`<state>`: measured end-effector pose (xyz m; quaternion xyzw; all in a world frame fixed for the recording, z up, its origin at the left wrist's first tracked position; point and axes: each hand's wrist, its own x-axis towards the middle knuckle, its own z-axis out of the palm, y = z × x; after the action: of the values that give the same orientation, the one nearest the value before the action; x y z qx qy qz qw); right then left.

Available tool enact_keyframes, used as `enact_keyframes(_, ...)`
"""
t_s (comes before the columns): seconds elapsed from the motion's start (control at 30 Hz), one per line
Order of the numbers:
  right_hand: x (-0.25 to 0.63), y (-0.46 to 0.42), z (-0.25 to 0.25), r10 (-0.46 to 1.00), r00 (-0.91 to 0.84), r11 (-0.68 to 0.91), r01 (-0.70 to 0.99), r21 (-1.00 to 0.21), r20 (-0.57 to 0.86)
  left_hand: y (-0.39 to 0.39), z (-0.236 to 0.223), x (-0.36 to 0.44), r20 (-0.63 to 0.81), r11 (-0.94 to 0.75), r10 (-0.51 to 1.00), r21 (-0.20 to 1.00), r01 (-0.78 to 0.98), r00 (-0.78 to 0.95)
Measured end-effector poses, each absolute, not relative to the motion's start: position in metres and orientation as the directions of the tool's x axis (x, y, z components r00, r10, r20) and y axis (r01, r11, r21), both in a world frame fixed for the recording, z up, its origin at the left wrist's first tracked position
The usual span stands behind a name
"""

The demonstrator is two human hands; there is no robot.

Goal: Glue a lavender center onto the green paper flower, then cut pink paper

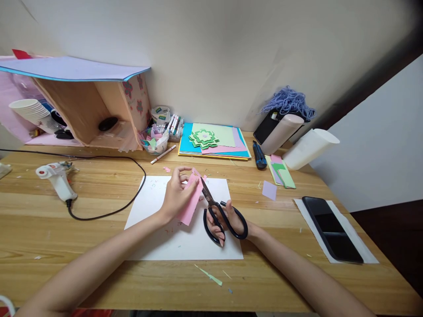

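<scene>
Between thumb and fingers, my left hand (176, 193) pinches a piece of pink paper (191, 207) with a notched upper edge. My right hand (228, 220) has its fingers through the black loop handles of a pair of scissors (211, 200). The scissor tips point up and left, close beside the right edge of the pink paper; whether the blades touch it I cannot tell. Both hands are above a white sheet of paper (148, 240) that bears small coloured marks and scraps.
A glue gun (59, 180) with a black cord lies left. Behind are a cardboard box (135, 105), a tub of scraps (155, 143), and coloured sheets with a green layered paper flower (204, 138). To the right are a utility knife (259, 156), a purple square (269, 190) and a phone (332, 229).
</scene>
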<state>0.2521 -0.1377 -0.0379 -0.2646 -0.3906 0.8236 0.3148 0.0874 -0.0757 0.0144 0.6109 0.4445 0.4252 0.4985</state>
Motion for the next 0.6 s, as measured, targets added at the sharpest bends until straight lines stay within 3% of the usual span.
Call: enact_keyframes(0.6,0.2485,-0.1383,-0.0385,0.745,-0.635,-0.496,-0.321,-0.807,-0.205,-0.0731,0.0108,0.0884,0.174,-0.211,0.970,0.950,0.229,0.171)
